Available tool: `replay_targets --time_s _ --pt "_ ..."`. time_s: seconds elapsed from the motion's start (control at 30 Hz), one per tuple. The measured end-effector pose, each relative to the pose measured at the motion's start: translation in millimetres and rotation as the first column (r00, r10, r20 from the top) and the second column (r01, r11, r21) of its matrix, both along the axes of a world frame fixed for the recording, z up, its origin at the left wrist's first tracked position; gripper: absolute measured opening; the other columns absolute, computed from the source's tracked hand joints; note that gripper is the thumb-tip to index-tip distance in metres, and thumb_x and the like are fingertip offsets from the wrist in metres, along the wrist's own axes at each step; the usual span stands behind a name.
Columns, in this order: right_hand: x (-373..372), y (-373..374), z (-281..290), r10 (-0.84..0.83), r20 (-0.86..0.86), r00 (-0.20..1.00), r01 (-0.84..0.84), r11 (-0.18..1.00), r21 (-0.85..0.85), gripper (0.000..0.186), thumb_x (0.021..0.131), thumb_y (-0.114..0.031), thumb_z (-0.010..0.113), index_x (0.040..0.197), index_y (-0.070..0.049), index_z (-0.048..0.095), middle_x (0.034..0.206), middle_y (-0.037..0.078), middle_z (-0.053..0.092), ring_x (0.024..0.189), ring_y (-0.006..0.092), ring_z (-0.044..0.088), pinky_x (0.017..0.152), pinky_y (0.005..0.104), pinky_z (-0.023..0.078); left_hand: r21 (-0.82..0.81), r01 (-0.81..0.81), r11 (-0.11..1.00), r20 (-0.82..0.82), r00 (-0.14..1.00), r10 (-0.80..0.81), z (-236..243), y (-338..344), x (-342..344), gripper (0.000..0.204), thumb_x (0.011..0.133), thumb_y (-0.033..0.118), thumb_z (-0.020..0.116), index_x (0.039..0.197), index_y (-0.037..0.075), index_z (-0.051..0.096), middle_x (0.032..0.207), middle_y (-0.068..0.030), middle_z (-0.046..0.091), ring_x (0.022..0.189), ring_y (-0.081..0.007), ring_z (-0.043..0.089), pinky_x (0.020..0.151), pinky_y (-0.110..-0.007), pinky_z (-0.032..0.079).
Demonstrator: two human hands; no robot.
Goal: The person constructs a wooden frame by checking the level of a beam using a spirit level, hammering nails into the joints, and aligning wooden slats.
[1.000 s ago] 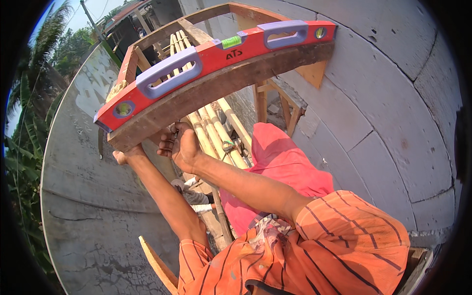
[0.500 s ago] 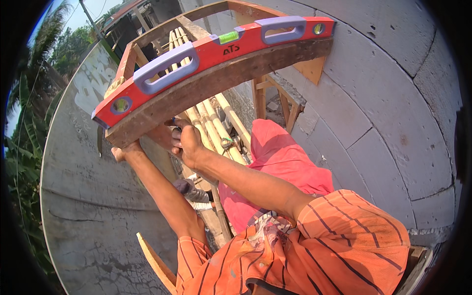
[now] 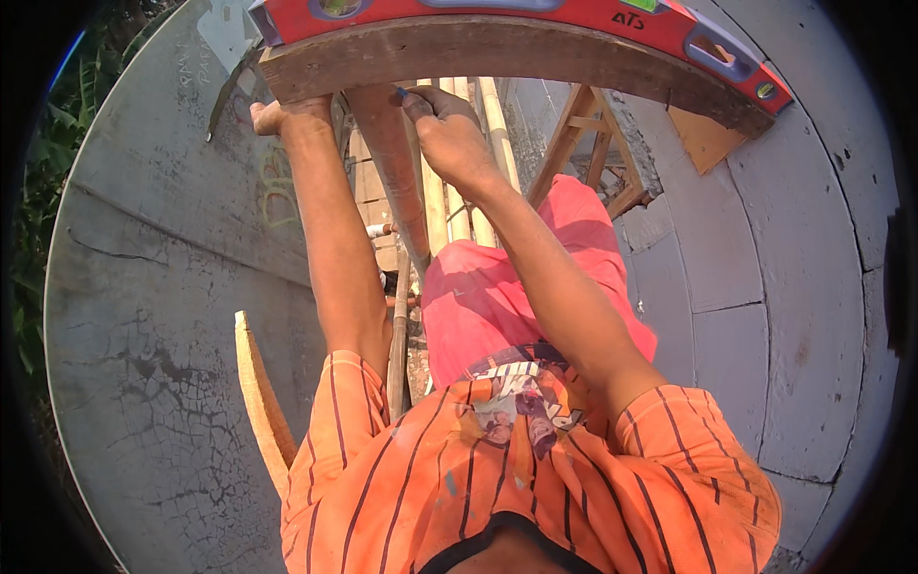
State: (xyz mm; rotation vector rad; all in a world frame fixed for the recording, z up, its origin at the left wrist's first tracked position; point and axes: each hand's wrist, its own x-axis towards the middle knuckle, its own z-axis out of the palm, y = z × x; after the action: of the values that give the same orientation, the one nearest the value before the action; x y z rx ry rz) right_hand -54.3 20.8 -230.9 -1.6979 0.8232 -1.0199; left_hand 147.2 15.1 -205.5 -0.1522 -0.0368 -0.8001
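The spirit level (image 3: 660,27) already tops the wooden beam (image 3: 516,53) at twelve o'clock, the left hand (image 3: 292,116) beneath at eleven, grip hidden, the right hand (image 3: 451,137) apart, pinching a blue object (image 3: 401,93), work seemingly unfinished.

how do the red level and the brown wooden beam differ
The level is red and purple; the beam is plain brown wood. The level carries vials; the beam shows none. The level lies above, the beam below. Both are long and run the same way.
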Motion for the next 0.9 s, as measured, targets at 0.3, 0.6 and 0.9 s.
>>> replay_targets --time_s 0.3,0.6,0.9 --pt "9.0 3.8 1.8 0.072 -0.166 0.983 -0.090 0.990 -0.106 0.036 0.100 -0.028 0.046 0.100 0.001 0.068 0.064 0.005 0.056 0.054 0.0106 0.048 0.056 0.0315 0.042 0.313 -0.156 0.937 -0.020 0.985 0.171 2.4 15.3 -36.4 0.060 0.092 0.044 0.030 0.133 0.004 0.045 0.134 -0.0190 0.050 0.119 -0.0322 0.049 0.097 -0.050 0.042" --pt "16.3 8.5 8.5 0.159 -0.074 0.984 -0.161 0.987 -0.024 0.034 0.100 -0.024 0.045 0.102 0.003 0.065 0.060 -0.004 0.041 0.051 0.0071 0.040 0.049 0.0266 0.039 0.346 -0.209 0.915 -0.082 0.964 0.252 5.9 22.8 -31.1 0.055 0.091 0.041 0.033 0.129 0.005 0.047 0.126 -0.0172 0.052 0.111 -0.0296 0.050 0.091 -0.047 0.043" --pt "23.5 11.9 10.8 0.216 -0.008 0.976 -0.215 0.975 0.050 0.031 0.099 -0.022 0.045 0.103 0.003 0.062 0.063 -0.004 0.042 0.052 0.0065 0.038 0.051 0.0260 0.038 0.357 -0.211 0.910 -0.082 0.963 0.256 14.3 18.0 -29.4 0.050 0.090 0.039 0.036 0.125 0.005 0.048 0.119 -0.0154 0.055 0.102 -0.0270 0.050 0.086 -0.044 0.043"
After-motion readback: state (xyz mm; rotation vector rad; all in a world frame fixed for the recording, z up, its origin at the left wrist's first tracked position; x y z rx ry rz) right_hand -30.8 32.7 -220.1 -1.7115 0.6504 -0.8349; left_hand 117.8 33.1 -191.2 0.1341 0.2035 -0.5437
